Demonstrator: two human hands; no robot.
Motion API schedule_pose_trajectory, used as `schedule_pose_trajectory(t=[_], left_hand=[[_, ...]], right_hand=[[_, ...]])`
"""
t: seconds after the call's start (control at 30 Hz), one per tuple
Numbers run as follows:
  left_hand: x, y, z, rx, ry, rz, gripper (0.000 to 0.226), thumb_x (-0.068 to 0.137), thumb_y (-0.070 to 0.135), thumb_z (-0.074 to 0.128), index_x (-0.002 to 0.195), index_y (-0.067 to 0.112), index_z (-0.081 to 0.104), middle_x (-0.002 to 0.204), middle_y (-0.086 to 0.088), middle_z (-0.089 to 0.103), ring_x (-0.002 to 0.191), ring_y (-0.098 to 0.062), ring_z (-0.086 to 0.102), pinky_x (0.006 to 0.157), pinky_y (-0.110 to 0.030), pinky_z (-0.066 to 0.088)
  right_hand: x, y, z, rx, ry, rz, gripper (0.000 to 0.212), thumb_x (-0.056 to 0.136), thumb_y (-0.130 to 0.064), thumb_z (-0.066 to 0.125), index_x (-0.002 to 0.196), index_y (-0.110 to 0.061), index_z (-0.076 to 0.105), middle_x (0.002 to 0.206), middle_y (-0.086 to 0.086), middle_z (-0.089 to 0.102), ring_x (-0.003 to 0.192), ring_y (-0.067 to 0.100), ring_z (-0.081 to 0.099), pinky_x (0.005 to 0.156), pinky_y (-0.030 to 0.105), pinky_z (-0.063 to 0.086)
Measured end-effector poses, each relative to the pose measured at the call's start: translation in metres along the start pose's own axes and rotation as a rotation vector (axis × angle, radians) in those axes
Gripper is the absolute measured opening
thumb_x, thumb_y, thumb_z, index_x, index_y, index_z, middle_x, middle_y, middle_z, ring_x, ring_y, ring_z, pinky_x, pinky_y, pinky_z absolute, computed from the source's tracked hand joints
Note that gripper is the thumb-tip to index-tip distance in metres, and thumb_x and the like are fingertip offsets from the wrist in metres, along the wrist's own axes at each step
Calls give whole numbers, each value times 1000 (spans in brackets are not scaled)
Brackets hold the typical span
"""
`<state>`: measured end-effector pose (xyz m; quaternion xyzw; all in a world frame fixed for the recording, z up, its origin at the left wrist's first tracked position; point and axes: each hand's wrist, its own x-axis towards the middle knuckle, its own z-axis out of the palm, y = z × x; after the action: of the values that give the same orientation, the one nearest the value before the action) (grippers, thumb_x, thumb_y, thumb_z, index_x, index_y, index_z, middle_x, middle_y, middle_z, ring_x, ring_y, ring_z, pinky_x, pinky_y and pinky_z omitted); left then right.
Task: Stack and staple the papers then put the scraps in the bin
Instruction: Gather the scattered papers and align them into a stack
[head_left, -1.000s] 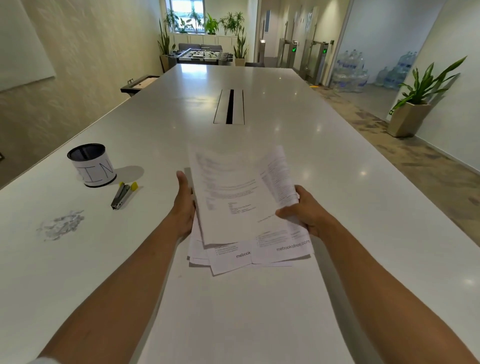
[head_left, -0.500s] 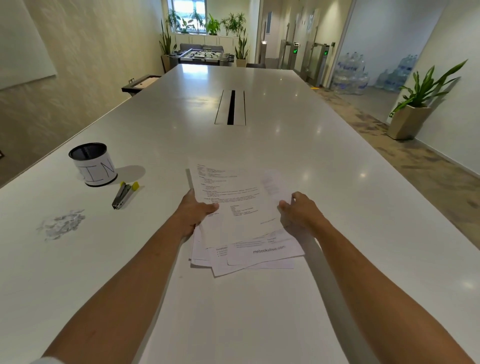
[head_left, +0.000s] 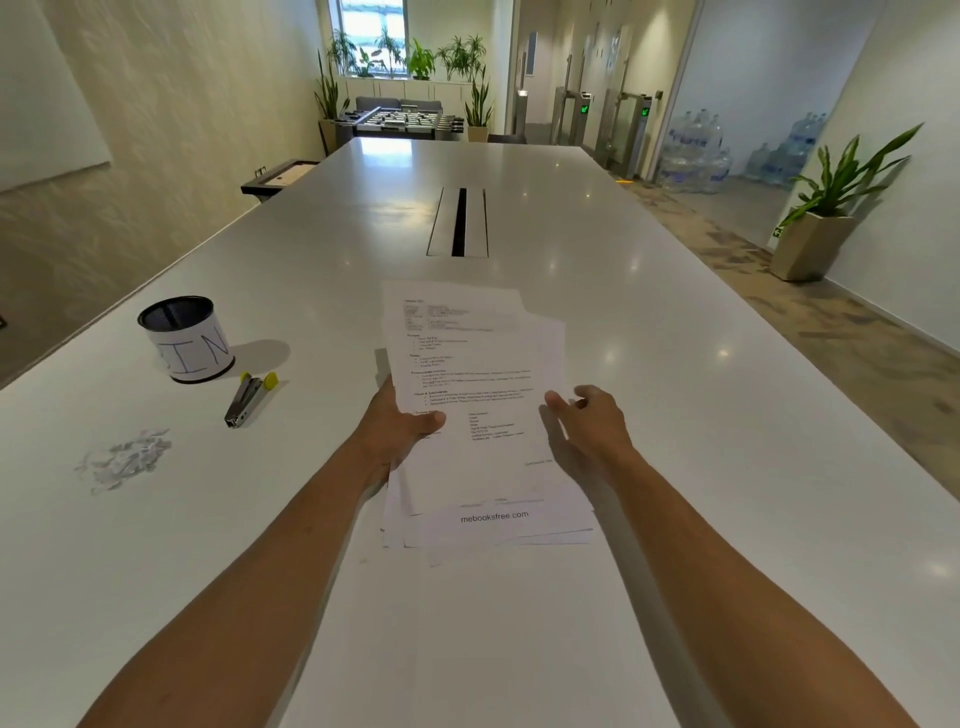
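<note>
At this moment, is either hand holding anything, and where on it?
The left hand grips the papers at their left edge, thumb on the top sheet. The right hand touches their right edge with relaxed fingers and grips nothing.

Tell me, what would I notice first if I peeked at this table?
Two bare arms reach to a messy stack of papers in the middle of the long white table; the left hand pinches its left edge, and the right hand is at its right edge. Off to the left stand a black cup marked BIN, a small stapler just in front of it, and a little heap of paper scraps nearer you.
</note>
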<state>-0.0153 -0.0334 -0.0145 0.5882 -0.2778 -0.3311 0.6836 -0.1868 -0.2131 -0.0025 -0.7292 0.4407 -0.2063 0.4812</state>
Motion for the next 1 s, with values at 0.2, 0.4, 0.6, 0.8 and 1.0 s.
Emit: schedule_pose_trajectory(t=[0.2, 0.4, 0.6, 0.8, 1.0], left_hand=[[-5, 39, 12, -11, -153, 122, 65, 81, -12, 65, 137, 10, 42, 132, -15, 59, 119, -29, 59, 96, -45, 50], [-2, 83, 23, 194, 68, 329, 53, 76, 4, 77, 121, 22, 55, 117, 5, 67, 107, -8, 65, 89, -30, 55], [3, 128, 34, 247, 166, 460, 54, 75, 2, 78, 116, 24, 52, 114, 3, 64, 105, -12, 63, 82, -27, 58], [2, 120, 32, 246, 208, 445, 64, 71, 6, 82, 122, 19, 45, 119, -2, 61, 107, -16, 62, 89, -38, 55], [3, 108, 41, 243, 286, 433, 54, 76, -1, 74, 121, 12, 48, 116, -4, 64, 103, -17, 64, 84, -44, 58]], right_hand=[[-4, -16, -21, 426, -295, -89, 26, 96, -16, 61, 121, -9, 63, 101, -5, 75, 88, 9, 72, 72, 20, 56], [-5, -65, -37, 415, -77, -407, 33, 90, -10, 68, 122, -13, 62, 114, 2, 71, 100, 21, 71, 86, 41, 59], [-10, -103, -55, 460, -6, -605, 38, 90, -9, 67, 127, -12, 56, 118, 5, 69, 104, 21, 69, 84, 34, 59], [-9, -91, -49, 490, 10, -505, 56, 76, 5, 71, 125, -14, 51, 118, 6, 65, 107, 20, 65, 89, 38, 57], [-20, -89, -32, 486, 8, -492, 53, 80, 15, 57, 124, -15, 50, 116, 4, 62, 103, 13, 62, 68, 15, 55]])
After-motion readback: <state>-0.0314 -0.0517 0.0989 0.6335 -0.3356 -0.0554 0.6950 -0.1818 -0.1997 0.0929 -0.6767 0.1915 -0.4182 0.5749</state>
